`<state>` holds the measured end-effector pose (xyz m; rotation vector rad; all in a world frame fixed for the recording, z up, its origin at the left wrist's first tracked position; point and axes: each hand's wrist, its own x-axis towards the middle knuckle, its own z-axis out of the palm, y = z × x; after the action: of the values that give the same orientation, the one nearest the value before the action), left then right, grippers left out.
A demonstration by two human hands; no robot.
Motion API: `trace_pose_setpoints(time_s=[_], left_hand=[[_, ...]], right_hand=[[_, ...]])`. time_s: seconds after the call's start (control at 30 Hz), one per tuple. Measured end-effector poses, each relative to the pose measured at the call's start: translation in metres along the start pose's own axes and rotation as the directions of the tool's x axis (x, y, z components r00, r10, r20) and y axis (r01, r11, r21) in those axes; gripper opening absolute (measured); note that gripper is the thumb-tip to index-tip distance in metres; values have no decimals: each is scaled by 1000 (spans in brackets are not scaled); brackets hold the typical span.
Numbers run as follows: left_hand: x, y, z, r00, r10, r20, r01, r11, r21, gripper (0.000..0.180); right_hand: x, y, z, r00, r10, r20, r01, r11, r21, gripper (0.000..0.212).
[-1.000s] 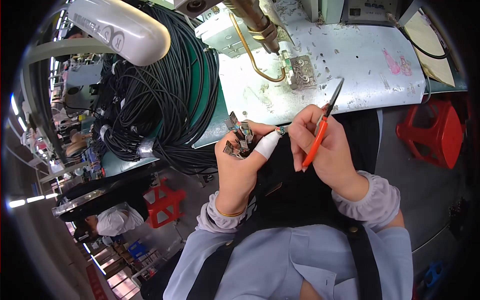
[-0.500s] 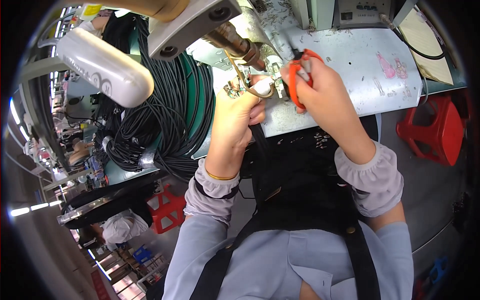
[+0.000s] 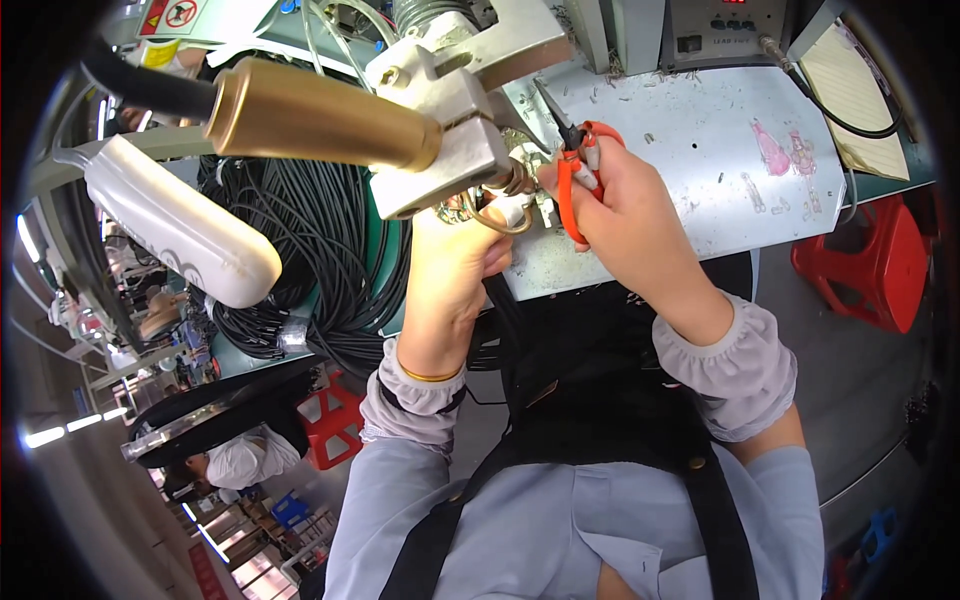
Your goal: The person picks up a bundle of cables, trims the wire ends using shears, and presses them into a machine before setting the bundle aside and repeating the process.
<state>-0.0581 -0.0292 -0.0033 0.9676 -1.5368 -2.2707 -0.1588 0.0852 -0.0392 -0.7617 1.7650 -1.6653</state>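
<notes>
My left hand [image 3: 455, 250] is closed below the soldering head, its fingertips partly hidden by the metal clamp and a curved copper-coloured tube [image 3: 500, 222]. Fine coloured wire ends [image 3: 452, 208] show at its fingers, and a black cable [image 3: 500, 292] hangs from beneath it. My right hand [image 3: 625, 205] grips scissors [image 3: 578, 180] with orange handles; their dark blades point up and away over the table. That hand's fingertips are close to a small metal fixture [image 3: 543, 205] by the soldering tip. Whether they touch it, I cannot tell.
A brass-coloured iron handle [image 3: 320, 118] in a metal clamp block [image 3: 450, 140] juts over my left hand. Left of it are a white lamp [image 3: 185, 225] and coiled black cables [image 3: 300, 230]. Metal scraps litter the sheet-topped table [image 3: 690, 190]. A red stool [image 3: 870, 260] stands right.
The soldering head, with handle and clamp, now sits lower in view and covers more of my left hand. The lamp also appears lower. Both hands have shifted slightly left; the scissors stay gripped.
</notes>
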Motion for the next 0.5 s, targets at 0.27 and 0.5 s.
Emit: trace_pose_setpoints(time_s=[0.27,0.5], left_hand=[[0,-1,-1,1000,-22,-14,23,999,44,16],[-13,-2,-3,997,-47,62,53,993,-101,11]], right_hand=[[-1,-1,2,999,-21,-47,20,999,-27,11],[-9,3,4,995,-53,-79,62,992,109,14]])
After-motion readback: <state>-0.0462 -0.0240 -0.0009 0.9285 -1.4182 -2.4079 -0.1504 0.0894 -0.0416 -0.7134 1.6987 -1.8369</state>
